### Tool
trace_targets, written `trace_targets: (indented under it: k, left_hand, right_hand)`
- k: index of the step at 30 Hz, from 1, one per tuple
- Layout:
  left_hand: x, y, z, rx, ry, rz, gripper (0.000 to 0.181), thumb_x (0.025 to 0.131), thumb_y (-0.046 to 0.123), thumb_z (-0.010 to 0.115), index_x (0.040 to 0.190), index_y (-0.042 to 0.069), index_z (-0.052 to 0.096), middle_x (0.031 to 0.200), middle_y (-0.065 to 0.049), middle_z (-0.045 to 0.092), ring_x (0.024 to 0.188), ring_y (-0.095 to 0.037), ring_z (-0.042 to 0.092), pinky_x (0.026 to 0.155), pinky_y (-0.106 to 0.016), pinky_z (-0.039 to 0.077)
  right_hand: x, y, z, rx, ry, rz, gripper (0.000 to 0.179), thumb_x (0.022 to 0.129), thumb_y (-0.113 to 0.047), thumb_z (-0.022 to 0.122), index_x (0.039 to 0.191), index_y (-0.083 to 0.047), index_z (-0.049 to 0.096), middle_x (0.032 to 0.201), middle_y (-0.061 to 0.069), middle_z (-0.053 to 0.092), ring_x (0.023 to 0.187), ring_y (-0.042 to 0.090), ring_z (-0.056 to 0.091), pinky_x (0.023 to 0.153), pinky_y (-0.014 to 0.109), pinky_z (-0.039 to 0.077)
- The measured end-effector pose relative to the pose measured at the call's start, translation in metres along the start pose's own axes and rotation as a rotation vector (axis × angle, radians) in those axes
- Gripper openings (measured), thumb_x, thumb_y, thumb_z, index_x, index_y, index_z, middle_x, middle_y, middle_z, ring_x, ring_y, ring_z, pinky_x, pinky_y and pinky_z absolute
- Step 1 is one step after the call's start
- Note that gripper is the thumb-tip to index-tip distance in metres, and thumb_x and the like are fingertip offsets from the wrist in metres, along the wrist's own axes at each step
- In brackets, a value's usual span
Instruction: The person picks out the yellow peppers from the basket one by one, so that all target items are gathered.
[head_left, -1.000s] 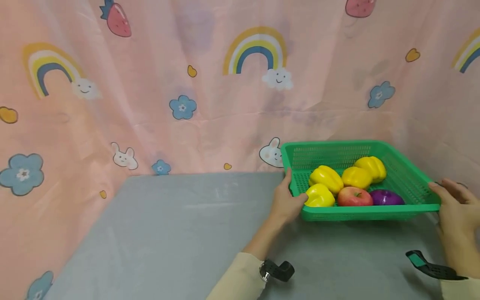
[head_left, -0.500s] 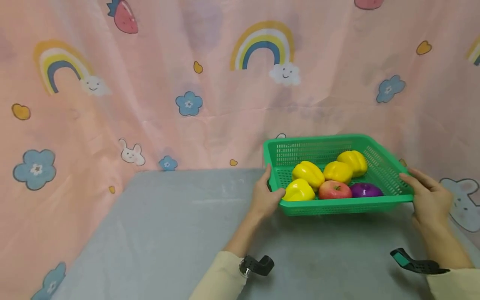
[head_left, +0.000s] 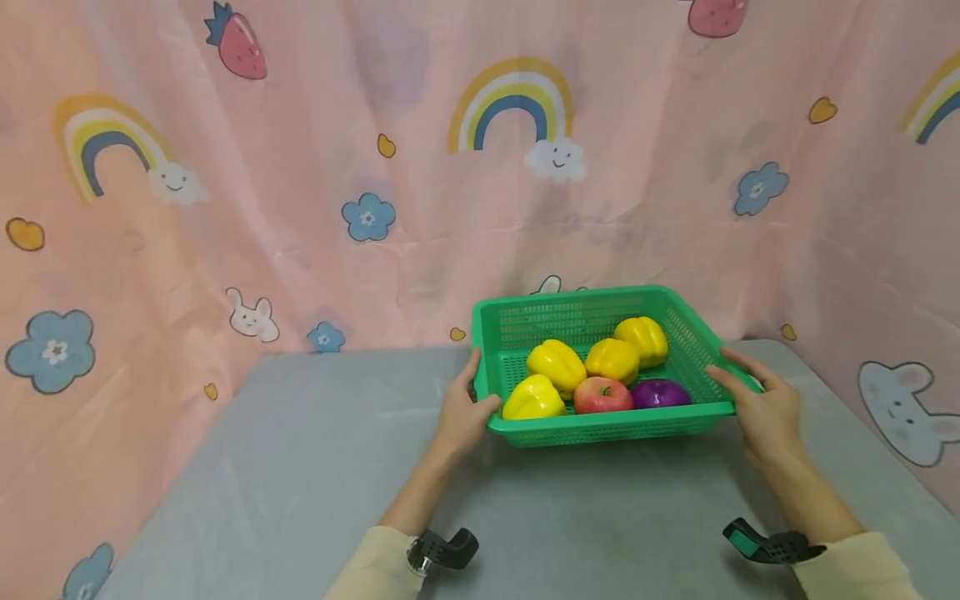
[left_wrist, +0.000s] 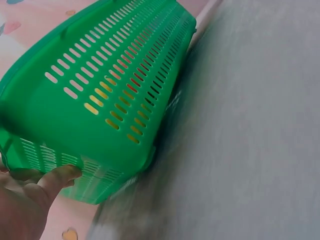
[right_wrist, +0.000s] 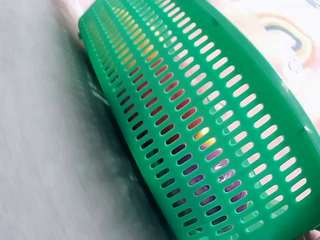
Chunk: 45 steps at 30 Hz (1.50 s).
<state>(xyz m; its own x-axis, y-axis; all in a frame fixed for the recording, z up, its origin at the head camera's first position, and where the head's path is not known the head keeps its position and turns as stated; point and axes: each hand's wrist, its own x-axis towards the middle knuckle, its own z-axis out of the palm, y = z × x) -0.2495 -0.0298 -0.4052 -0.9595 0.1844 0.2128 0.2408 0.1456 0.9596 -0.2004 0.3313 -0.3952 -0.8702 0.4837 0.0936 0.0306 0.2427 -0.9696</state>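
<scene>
Both hands hold a green slotted plastic basket by its two short sides, a little above the table. My left hand grips the left side, thumb over the rim; its fingers press the outer wall in the left wrist view. On the right side, my right hand grips the rim. In the basket lie several yellow bell peppers, a red apple and a shiny purple vegetable, whose kind I cannot tell. The right wrist view shows mostly the basket's slotted front wall.
A grey table spreads beneath the basket and to its left. Behind it hangs a pink curtain printed with rainbows, flowers and rabbits. Black straps sit on both wrists.
Held by both hands, the basket has moved left across the table, from the right end toward the middle. Its contents keep their places inside. The head view has shifted slightly.
</scene>
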Motion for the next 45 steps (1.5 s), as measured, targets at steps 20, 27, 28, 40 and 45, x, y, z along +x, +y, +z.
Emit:
trace_targets:
  k: [20, 27, 28, 40, 45]
  left_hand:
    - [-0.005, 0.009, -0.076, 0.011, 0.023, -0.026, 0.082, 0.075, -0.006, 0.051, 0.151, 0.012, 0.027, 0.153, -0.009, 0.035, 0.116, -0.033, 0.052, 0.074, -0.019, 0.047]
    - [-0.006, -0.010, -0.097, 0.043, 0.048, -0.043, 0.081, 0.076, -0.007, 0.052, 0.150, 0.018, 0.031, 0.146, -0.010, 0.046, 0.106, -0.031, 0.057, 0.068, -0.020, 0.048]
    - [-0.007, -0.011, -0.099, 0.046, 0.045, -0.048, 0.081, 0.076, -0.008, 0.052, 0.150, 0.018, 0.031, 0.146, -0.011, 0.046, 0.106, -0.031, 0.057, 0.067, -0.020, 0.048]
    - [-0.016, 0.008, -0.098, 0.041, 0.000, -0.095, 0.081, 0.076, -0.007, 0.050, 0.151, 0.012, 0.027, 0.151, -0.015, 0.036, 0.110, -0.039, 0.051, 0.066, -0.020, 0.045]
    - [-0.017, 0.009, -0.097, 0.062, -0.003, -0.085, 0.080, 0.077, -0.005, 0.051, 0.152, 0.010, 0.025, 0.154, -0.014, 0.032, 0.113, -0.033, 0.051, 0.069, -0.021, 0.045]
  right_hand:
    - [-0.026, -0.008, 0.038, -0.085, -0.290, -0.185, 0.072, 0.094, -0.031, 0.061, 0.151, -0.008, 0.025, 0.151, 0.025, 0.024, 0.132, 0.045, 0.036, 0.075, -0.001, 0.041]
    - [-0.031, -0.006, 0.046, -0.086, -0.386, -0.252, 0.072, 0.095, -0.026, 0.060, 0.152, -0.006, 0.021, 0.153, 0.026, 0.020, 0.132, 0.050, 0.035, 0.077, 0.000, 0.041]
    - [-0.032, -0.004, 0.046, -0.096, -0.387, -0.258, 0.072, 0.095, -0.026, 0.060, 0.153, -0.009, 0.021, 0.154, 0.025, 0.020, 0.133, 0.045, 0.038, 0.078, 0.000, 0.042]
    - [-0.032, 0.012, 0.051, 0.062, -0.437, -0.286, 0.064, 0.097, -0.019, 0.056, 0.153, -0.016, 0.024, 0.141, -0.008, 0.049, 0.108, -0.014, 0.050, 0.081, 0.006, 0.048]
    - [-0.026, 0.011, 0.050, 0.097, -0.480, -0.273, 0.064, 0.097, -0.015, 0.055, 0.153, -0.014, 0.023, 0.122, -0.017, 0.058, 0.091, -0.008, 0.060, 0.074, 0.015, 0.054]
